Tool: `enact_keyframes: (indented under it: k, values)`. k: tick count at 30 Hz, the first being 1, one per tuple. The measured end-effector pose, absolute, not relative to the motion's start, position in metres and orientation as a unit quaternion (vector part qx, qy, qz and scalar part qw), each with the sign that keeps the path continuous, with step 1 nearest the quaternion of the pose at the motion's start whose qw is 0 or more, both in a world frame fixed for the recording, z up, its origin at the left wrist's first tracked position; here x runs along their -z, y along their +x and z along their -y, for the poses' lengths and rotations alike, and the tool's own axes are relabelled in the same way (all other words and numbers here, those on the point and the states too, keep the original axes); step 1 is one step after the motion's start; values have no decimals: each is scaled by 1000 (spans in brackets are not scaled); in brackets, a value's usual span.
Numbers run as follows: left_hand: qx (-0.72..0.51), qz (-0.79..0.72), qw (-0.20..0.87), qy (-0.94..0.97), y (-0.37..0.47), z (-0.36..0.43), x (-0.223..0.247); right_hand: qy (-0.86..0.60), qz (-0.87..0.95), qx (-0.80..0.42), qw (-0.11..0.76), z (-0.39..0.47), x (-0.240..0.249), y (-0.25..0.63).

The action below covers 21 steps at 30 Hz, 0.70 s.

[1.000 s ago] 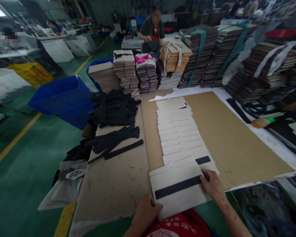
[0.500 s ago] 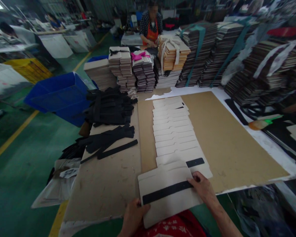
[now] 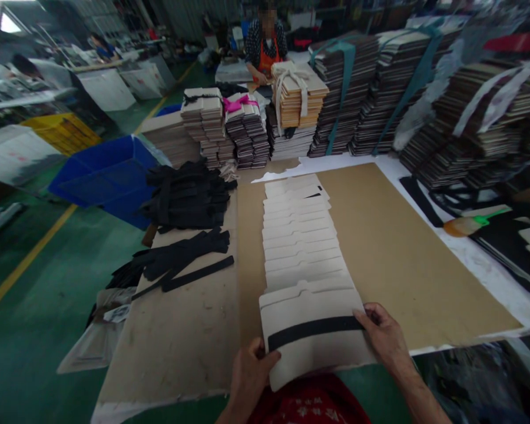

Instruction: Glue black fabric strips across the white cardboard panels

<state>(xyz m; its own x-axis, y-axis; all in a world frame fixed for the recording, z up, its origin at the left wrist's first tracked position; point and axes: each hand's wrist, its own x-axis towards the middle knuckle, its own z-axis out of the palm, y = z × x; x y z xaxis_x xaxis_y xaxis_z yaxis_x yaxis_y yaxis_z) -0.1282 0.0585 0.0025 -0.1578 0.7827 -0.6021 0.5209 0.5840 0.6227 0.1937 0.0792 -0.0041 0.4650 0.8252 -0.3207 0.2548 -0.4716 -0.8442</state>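
A beige board panel with a black strip across it lies over the near end of an overlapping row of similar panels. My left hand grips its left edge, thumb on top by the strip's left end. On the opposite edge my right hand pinches the panel at the strip's right end, with the thumb on top. The panel bows slightly between both hands, and its near edge reaches past the table front, close to a red apron.
On the left lie loose black strips and a thick black bundle. Tied stacks of panels line the back. A brush with a green handle rests at right. A blue bin stands left; a co-worker is behind the stacks.
Both hands have moved the panel to the right and slightly up, squaring it with the row. It now covers the black strip that showed on the panel beneath.
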Motion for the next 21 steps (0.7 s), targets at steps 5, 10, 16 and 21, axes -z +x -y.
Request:
enact_keyframes:
  k: [5,10,16,21]
  values:
    - [-104,-745,480,452,-111,-64,14,-782,364,-379,335,-77,19,213]
    - [-67,-756,452,469,-108,-56,15,-809,377,-341,294,-68,34,220]
    - [-61,-777,404,479,-97,-59,5,-796,445,-266,311,-67,43,220]
    - [-47,-790,381,479,-96,-54,-3,-775,524,-187,300,-41,51,226]
